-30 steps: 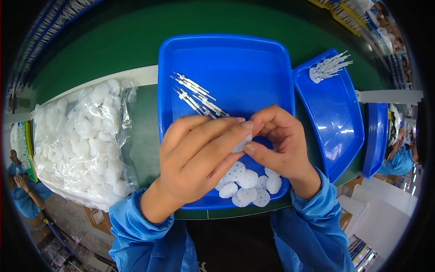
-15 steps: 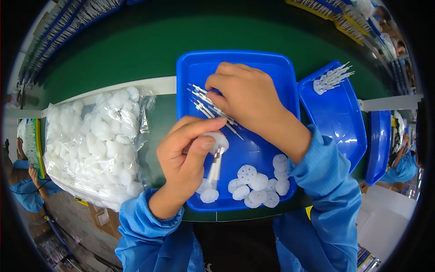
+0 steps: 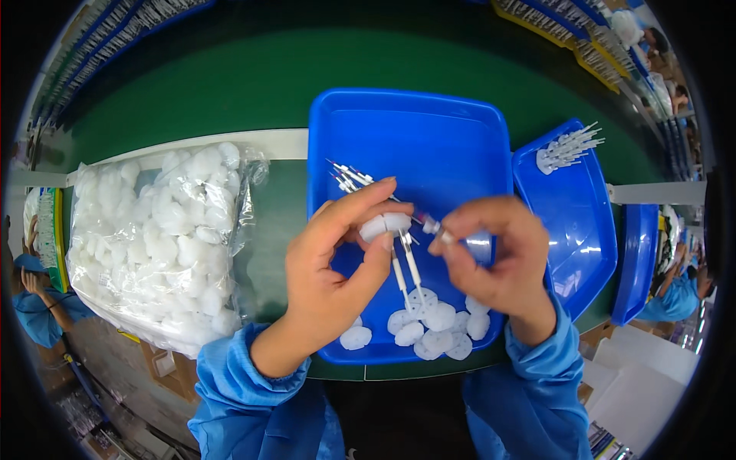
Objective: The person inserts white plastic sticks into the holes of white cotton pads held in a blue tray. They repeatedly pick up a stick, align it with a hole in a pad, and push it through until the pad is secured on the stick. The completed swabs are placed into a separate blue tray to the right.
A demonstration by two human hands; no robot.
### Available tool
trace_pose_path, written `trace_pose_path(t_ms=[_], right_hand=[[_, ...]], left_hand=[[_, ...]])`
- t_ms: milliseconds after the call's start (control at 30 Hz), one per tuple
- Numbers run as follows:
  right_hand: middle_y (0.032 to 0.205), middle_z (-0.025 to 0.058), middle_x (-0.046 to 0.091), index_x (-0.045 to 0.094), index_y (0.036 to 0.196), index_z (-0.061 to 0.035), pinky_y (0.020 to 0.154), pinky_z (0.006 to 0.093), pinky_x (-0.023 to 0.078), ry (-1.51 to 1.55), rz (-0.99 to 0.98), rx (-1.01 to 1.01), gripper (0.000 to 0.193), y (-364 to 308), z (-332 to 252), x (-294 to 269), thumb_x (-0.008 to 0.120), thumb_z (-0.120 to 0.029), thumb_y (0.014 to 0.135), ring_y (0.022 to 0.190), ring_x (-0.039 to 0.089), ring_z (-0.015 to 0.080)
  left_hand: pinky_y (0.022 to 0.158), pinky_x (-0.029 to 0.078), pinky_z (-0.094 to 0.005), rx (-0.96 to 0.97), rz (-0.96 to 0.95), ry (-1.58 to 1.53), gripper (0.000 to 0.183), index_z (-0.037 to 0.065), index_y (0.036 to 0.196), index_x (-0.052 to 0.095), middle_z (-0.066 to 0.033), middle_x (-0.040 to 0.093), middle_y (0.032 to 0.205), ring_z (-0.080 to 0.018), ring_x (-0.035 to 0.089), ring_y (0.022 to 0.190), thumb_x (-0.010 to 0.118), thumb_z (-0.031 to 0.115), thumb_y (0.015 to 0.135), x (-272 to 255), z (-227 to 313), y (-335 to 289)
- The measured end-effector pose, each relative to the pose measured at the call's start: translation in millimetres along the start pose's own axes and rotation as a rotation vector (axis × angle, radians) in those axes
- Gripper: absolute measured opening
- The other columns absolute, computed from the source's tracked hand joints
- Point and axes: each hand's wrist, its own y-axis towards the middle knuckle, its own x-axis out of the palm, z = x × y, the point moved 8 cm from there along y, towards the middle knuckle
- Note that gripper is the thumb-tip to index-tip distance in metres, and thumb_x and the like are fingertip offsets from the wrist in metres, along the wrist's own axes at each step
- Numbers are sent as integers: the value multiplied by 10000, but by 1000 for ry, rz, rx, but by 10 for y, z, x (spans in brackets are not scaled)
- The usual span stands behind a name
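Could drop the slim white-and-silver rod with dark tip point(image 3: 431, 227) through a loose pinch, or dislodge the two thin white rods point(image 3: 412, 264), hanging toward 5 o'clock, by jostling. Clasps the round white plastic-looking disc point(image 3: 386, 224) near the centre of the blue rectangular plastic tray point(image 3: 414, 138), with left hand point(image 3: 330, 268) reaching from 7 o'clock. Grasps the dark-tipped rod at the disc's 3 o'clock in curled fingers of the right hand point(image 3: 498, 257).

green tabletop point(image 3: 253, 77) | cardboard box point(image 3: 179, 383) lower left | co-worker point(image 3: 35, 314) in blue, far left
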Motion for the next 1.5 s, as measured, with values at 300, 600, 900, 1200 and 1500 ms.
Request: trace_pose_path(t_ms=[300,600,900,1200,1500], right_hand=[[708,32,717,817,1053,-87,650,314,532,-310,-53,-212,305,-145,3,34,827,-3,759,617,704,190],[680,36,707,816,1079,-75,649,336,565,-290,-40,-157,268,-196,94,50,842,-15,819,588,700,202],[710,34,735,802,1016,-94,606,326,552,-379,-78,-75,221,-211,132,80,918,-157,840,595,717,201],[779,48,782,804,953,-85,600,344,544,-619,16,-212,128,-189,-9,96,886,-130,865,612,728,232],[812,52,793,805,986,-75,651,348,555,-497,-11,-185,167,-147,59,90,894,-110,849,657,736,236]], left_hand=[[804,580,-265,27,-47,91,390,1,1326,749,-140,815,1213,-155,725,983,727,-78,944,9,-50,-26],[841,588,-300,222,-118,416,404,37,1254,796,-120,803,1266,-229,724,1027,747,-91,874,71,128,46],[841,587,-339,332,-180,639,421,56,1218,811,-95,822,1209,-256,731,962,786,-67,816,193,215,38],[730,588,-343,348,-157,821,416,-5,1244,794,-102,820,990,-244,717,780,821,-42,831,271,225,-61],[744,582,-359,164,-163,647,463,15,1289,780,-111,795,962,-257,725,865,871,23,835,191,137,-69]])
